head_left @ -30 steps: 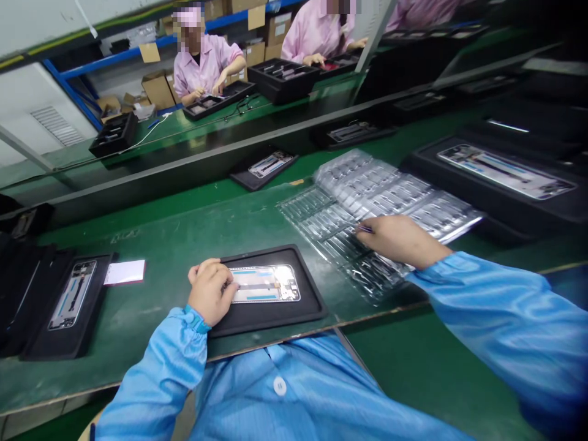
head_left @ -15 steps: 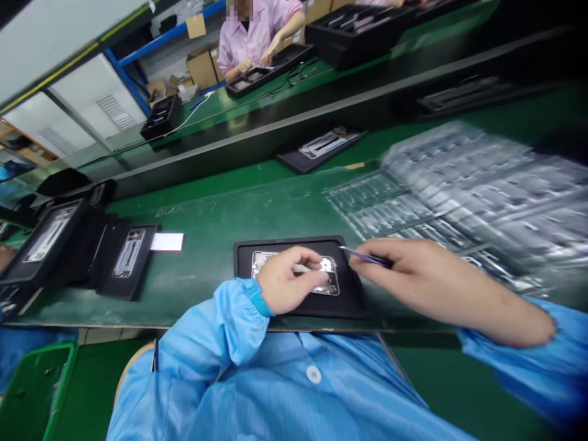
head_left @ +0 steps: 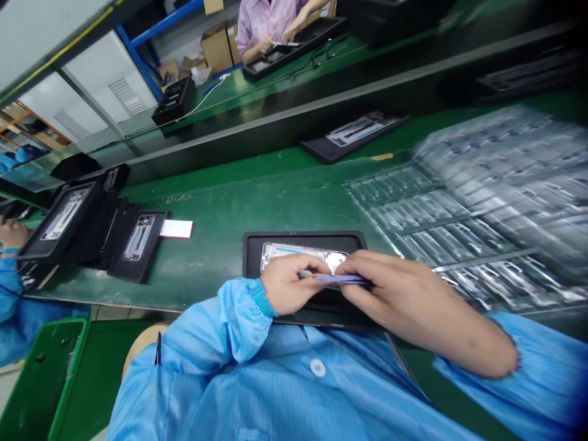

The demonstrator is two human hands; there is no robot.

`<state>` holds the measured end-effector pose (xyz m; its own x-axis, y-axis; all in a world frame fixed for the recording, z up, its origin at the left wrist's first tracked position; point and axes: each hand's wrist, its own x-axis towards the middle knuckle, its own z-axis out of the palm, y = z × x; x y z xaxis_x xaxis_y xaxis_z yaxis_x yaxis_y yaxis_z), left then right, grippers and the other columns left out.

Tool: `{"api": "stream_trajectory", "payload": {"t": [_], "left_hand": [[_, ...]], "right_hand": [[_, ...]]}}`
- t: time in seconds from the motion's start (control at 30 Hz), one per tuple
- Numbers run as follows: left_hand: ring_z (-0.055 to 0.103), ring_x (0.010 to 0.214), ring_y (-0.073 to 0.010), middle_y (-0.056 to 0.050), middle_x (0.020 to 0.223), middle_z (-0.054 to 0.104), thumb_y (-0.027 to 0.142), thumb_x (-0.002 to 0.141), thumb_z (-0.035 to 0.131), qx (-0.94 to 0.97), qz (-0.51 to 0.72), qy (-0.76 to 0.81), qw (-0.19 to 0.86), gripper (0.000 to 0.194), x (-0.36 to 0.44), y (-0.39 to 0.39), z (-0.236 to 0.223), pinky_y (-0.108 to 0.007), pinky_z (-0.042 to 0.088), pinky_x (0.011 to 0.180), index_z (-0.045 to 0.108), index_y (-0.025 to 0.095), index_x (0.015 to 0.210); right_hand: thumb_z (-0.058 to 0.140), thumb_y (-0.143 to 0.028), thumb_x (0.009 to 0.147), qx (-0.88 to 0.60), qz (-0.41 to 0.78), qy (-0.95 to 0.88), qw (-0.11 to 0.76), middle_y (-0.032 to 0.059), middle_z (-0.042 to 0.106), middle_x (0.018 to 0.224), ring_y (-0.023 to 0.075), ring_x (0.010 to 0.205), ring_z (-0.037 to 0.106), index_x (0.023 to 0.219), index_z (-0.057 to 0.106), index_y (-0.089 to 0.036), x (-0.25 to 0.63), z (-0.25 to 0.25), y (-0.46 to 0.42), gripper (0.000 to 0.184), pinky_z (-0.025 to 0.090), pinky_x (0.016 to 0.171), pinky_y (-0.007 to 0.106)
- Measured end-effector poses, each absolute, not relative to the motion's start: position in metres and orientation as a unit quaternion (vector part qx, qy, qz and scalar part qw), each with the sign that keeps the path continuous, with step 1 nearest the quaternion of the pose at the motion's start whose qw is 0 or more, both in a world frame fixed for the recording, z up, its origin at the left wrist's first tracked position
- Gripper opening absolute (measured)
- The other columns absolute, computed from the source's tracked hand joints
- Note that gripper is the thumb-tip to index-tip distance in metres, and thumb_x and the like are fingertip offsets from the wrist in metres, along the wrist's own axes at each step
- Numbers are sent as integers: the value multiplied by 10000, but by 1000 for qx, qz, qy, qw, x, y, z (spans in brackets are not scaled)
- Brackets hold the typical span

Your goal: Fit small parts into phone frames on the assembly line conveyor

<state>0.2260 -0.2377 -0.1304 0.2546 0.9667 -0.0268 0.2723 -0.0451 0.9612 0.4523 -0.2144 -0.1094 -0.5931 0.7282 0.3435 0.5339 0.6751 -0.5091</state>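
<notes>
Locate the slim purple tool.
In the head view, the slim purple tool is just right of centre, held in the right hand over the black rectangular tray, beside the left hand.

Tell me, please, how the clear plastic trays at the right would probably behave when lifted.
The clear plastic trays are probably light and rather flexible, since they look thin and see-through. They may slide over one another, as their glossy surfaces overlap. They seem unlikely to roll, being broad and lying low on the green bench.
</notes>
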Motion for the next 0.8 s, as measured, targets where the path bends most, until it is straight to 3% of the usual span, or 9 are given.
{"api": "stream_trajectory", "payload": {"t": [0.33, 0.5, 0.67, 0.8], "left_hand": [[767, 958, -220, -56, 967, 826, 302, 996, 721, 706, 381, 465, 374, 115, 224, -245, -136, -346, 608, 951, 791, 224, 948], [775, 952, -221, -65, 967, 833, 340, 1029, 686, 699, 410, 465, 357, 167, 225, -250, -141, -354, 626, 942, 792, 229, 962], [773, 912, -206, -60, 948, 831, 333, 1047, 676, 688, 446, 457, 345, 179, 224, -246, -135, -345, 627, 916, 791, 227, 960], [786, 924, -210, -54, 940, 835, 358, 1054, 668, 688, 449, 459, 339, 203, 222, -239, -134, -359, 638, 931, 787, 230, 950]], "right_hand": [[583, -252, 1020, -347, 198, -857, 325, 34, 817, 1152, 239, 992, 800, 1223, 762, -345, 452, -118, -229, 286, 659, 881, 390], [599, -267, 1036, -374, 235, -832, 335, 5, 821, 1124, 242, 973, 805, 1162, 761, -381, 447, -123, -235, 234, 678, 883, 427], [628, -361, 1048, -435, 311, -764, 360, 34, 814, 1099, 251, 979, 792, 1068, 780, -335, 435, -129, -231, 156, 673, 916, 420], [718, -522, 1005, -473, 410, -692, 359, 70, 822, 1172, 257, 1002, 797, 1171, 812, -280, 430, -135, -223, 309, 669, 964, 410]]}}
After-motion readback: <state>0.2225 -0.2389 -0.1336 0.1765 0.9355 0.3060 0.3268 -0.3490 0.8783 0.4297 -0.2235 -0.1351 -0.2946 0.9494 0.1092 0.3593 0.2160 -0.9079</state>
